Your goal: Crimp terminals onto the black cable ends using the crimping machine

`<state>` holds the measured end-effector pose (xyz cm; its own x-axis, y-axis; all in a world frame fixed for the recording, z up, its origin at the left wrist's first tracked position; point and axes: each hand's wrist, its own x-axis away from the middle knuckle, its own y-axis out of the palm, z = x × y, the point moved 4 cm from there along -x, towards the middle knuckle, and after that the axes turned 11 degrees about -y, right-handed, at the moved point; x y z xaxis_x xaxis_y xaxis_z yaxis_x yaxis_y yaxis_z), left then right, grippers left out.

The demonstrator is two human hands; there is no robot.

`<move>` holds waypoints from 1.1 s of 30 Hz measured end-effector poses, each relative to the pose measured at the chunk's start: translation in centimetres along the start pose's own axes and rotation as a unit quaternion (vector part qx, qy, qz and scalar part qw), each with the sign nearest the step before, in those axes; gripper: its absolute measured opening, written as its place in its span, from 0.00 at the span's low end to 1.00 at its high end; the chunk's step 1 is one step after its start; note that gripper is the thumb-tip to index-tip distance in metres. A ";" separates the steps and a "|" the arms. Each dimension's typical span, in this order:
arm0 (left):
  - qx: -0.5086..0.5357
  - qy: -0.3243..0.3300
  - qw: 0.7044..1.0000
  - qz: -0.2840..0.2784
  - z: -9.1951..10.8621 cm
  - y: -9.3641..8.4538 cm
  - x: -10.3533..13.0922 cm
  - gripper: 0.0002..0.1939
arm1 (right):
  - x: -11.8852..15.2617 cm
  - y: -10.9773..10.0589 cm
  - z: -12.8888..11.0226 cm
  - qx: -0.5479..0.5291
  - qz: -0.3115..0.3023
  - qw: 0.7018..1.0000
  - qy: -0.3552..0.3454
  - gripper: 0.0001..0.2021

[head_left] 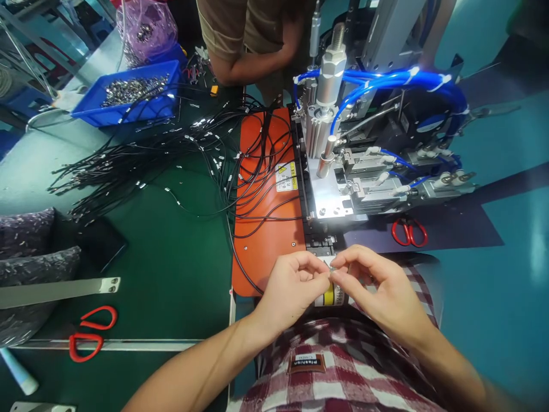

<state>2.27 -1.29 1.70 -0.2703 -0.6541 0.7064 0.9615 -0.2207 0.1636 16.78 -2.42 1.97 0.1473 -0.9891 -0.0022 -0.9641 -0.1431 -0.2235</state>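
Note:
My left hand (295,289) and my right hand (384,292) meet in front of my body, just below the near end of the machine. Thumb and forefinger of each hand are pinched together, the fingertips almost touching. Between them shows a tiny pale, shiny piece (330,271), too small to name. A black cable (245,269) curves over the orange plate (266,252) and passes out of sight near my left wrist. Under my fingertips is a label with a yellow band (329,296) on the machine's front.
The metal press machine (326,183) with blue air hoses (398,79) stands ahead. Black cables with metal ends (128,154) spread across the green table (171,280). A blue bin (128,117) holds small metal parts. Red-handled scissors (409,232) lie right, others (92,335) left. Another person (244,46) stands opposite.

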 end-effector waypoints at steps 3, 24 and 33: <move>-0.016 -0.008 1.000 -0.005 -0.1 0.1 0.1 0.08 | -0.4 0.1 0.0 -0.012 -0.024 0.999 0.038 0.08; 0.027 -0.027 0.997 -0.063 0.7 -0.2 0.3 0.13 | 1.0 1.1 1.3 -0.277 -0.065 0.945 0.161 0.14; 0.073 0.022 0.991 -0.108 0.5 -0.2 0.5 0.07 | 1.8 2.0 0.2 -0.307 0.010 0.947 0.098 0.10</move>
<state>2.00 -1.19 2.38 -0.4699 -0.6343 0.6139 0.8768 -0.2550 0.4076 15.20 -4.49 1.28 0.1417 -0.9706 0.1946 -0.9220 -0.0579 0.3830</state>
